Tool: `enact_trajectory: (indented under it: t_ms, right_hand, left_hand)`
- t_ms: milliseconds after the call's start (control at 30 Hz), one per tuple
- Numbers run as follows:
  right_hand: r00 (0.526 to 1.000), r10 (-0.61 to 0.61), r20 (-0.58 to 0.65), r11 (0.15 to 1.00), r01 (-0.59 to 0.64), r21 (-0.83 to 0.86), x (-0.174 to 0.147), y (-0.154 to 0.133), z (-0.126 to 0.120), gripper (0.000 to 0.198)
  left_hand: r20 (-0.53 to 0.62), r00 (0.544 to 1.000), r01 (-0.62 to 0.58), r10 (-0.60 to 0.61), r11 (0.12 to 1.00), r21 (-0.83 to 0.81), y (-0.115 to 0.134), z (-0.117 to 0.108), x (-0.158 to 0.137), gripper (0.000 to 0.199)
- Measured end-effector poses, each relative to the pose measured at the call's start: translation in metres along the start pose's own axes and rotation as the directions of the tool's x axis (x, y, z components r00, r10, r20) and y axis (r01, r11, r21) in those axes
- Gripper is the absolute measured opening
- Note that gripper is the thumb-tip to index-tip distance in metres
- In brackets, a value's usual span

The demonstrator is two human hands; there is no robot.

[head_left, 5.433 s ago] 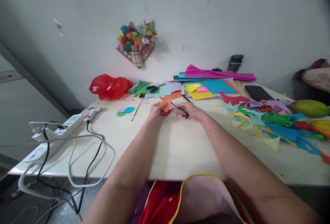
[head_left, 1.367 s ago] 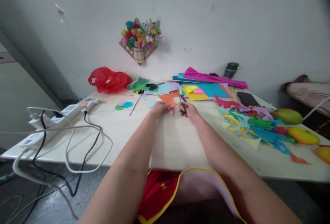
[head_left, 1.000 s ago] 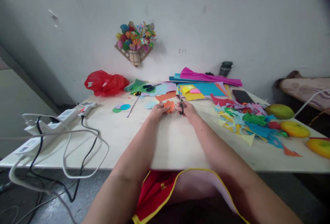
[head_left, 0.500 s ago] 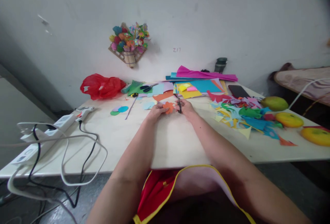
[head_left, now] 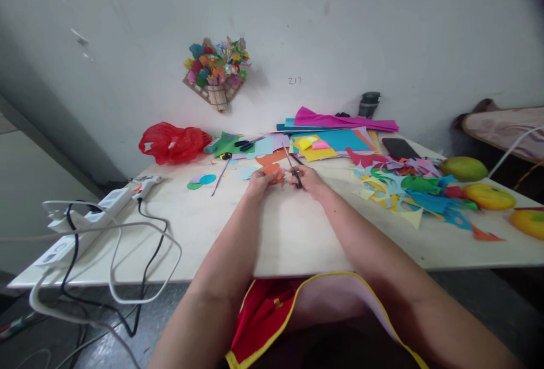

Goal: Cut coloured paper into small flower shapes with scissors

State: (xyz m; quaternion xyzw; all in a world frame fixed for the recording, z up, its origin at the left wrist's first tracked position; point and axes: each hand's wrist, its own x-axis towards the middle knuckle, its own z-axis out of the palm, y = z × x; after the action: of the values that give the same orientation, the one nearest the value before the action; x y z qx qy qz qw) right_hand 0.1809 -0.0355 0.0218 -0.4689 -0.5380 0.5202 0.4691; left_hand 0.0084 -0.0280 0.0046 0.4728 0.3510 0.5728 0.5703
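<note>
My left hand (head_left: 258, 183) is closed on an orange paper cutout (head_left: 273, 172) with a scalloped edge, just above the table. Dark-handled scissors (head_left: 296, 175) are in my right hand (head_left: 309, 179), their blades parted and pointing away from me. The blades stand to the right of the cutout, apart from it as far as I can see. Behind the cutout lies another piece of orange paper (head_left: 267, 158). Coloured sheets (head_left: 340, 143) are stacked beyond my right hand, with yellow and pink folded pieces on top.
Paper scraps (head_left: 403, 185) are heaped on the right beside a phone (head_left: 398, 148) and mangoes (head_left: 488, 195). Paper circles (head_left: 207, 179), a red plastic bag (head_left: 173, 142) and second scissors (head_left: 247, 144) lie left. A power strip (head_left: 91, 223) with loose cables occupies the left edge.
The scissor blades have opened and moved off the orange cutout. My left hand has turned the cutout a little. The whole view has shifted slightly.
</note>
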Motion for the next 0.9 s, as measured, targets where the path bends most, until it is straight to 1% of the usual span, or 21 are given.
enact_trajectory:
  t_ms: [67, 167, 300, 467, 733, 900]
  right_hand:
    - [0.999, -0.002, 0.034, 0.999, 0.003, -0.038, 0.002, 0.002, -0.002, 0.026]
    - [0.995, -0.031, 0.090, 0.995, 0.039, -0.096, 0.006, 0.007, -0.006, 0.025]
    - [0.973, -0.056, 0.223, 0.987, 0.088, -0.138, 0.010, 0.013, -0.013, 0.025]
    - [0.952, -0.057, 0.301, 0.982, 0.107, -0.152, 0.009, 0.013, -0.017, 0.025]
    - [0.941, -0.035, 0.336, 0.978, 0.102, -0.183, 0.006, 0.010, -0.015, 0.028]
    - [0.940, -0.043, 0.340, 0.974, 0.115, -0.196, 0.008, 0.013, -0.013, 0.026]
  left_hand:
    - [-0.009, 1.000, -0.013, 0.013, 0.999, -0.034, 0.000, 0.000, 0.001, 0.040]
    - [-0.039, 0.999, -0.007, 0.005, 0.998, -0.066, 0.000, 0.001, 0.001, 0.037]
    - [-0.069, 0.997, 0.021, -0.028, 0.995, -0.101, 0.002, 0.001, 0.000, 0.030]
    - [-0.127, 0.990, 0.036, -0.057, 0.986, -0.161, 0.004, 0.001, 0.001, 0.020]
    - [-0.148, 0.986, 0.053, -0.083, 0.979, -0.198, 0.005, 0.003, 0.001, 0.010]
    - [-0.147, 0.987, 0.035, -0.068, 0.976, -0.214, 0.003, 0.003, 0.003, 0.010]
